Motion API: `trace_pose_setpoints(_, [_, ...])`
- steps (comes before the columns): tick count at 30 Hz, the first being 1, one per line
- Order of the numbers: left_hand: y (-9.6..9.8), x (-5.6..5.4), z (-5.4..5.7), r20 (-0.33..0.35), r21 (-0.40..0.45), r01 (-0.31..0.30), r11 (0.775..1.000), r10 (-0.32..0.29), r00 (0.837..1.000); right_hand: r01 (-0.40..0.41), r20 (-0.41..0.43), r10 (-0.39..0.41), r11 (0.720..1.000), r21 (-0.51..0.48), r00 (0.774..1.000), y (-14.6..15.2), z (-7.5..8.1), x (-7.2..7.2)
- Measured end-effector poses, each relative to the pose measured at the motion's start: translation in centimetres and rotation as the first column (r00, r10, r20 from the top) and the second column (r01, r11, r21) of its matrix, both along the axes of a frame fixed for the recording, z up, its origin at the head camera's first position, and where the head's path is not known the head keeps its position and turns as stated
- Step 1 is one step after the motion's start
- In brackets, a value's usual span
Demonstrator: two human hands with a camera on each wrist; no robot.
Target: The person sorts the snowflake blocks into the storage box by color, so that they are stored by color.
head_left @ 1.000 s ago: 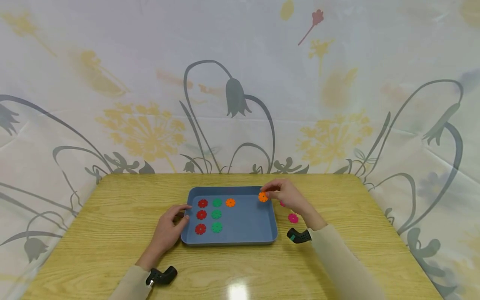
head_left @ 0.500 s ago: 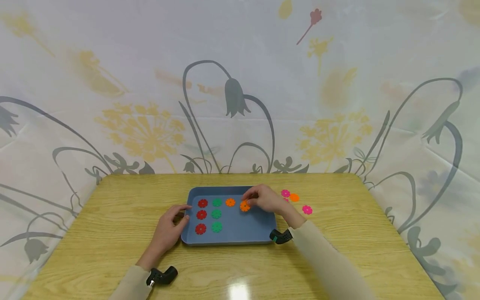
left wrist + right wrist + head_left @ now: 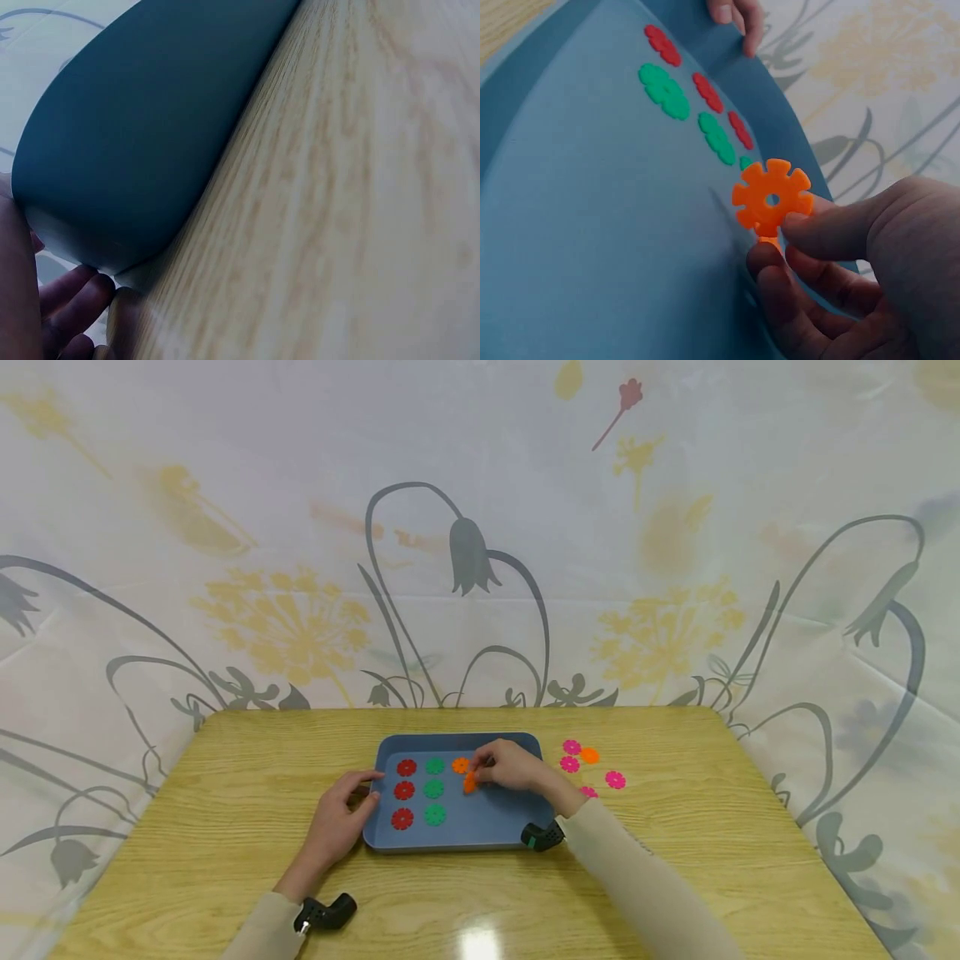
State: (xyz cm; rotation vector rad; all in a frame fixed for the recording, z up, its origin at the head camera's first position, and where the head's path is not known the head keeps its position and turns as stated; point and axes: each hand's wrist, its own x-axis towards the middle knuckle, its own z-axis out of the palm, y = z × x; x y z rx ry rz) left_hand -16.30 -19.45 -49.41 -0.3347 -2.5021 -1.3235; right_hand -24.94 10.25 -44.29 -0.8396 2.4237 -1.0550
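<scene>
The two hands are well apart from each other. The right hand is over the tray and pinches an orange flower-shaped piece between the thumb and the fingers. This piece stands on its edge, with its flat face turned to the right wrist camera; I cannot tell whether it touches the tray's bottom. In the head view, it is just in front of another orange piece, which lies in the back row. The left hand holds the tray at its left wall: the thumb and a finger are on the rim, and other fingers are at the outer side. Inside the tray, three red pieces make a column near the left wall, and three green pieces make a second column beside it. To the right of the tray, on the wooden table, lie four pink pieces and one more orange disc, which is close to the rearmost pink one; the forearm partly hides the nearest pink one. Both arms wear light sleeves and black wrist cameras. Behind the table is a pale cloth with printed flowers.
</scene>
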Motion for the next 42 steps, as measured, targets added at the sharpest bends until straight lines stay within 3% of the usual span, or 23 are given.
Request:
trace_pose_setpoints(13, [0.1,0.1,0.1,0.004,-0.001,0.007,1.0,-0.007,1.0,-0.086,0.036,0.084,0.994,0.067,0.996,-0.6,-0.8,-0.2])
trace_pose_setpoints(21, [0.1,0.0,0.0,-0.006,-0.007,0.007,1.0,-0.007,1.0,-0.053,0.084,0.051,0.998,0.014,0.995,-0.2,-1.5,-0.3])
trace_pose_setpoints(42, [0.0,0.1,-0.1,-0.008,-0.003,0.006,1.0,-0.006,1.0,-0.053,0.098,0.054,0.999,-0.009,0.994,-0.3,-2.5,-0.8])
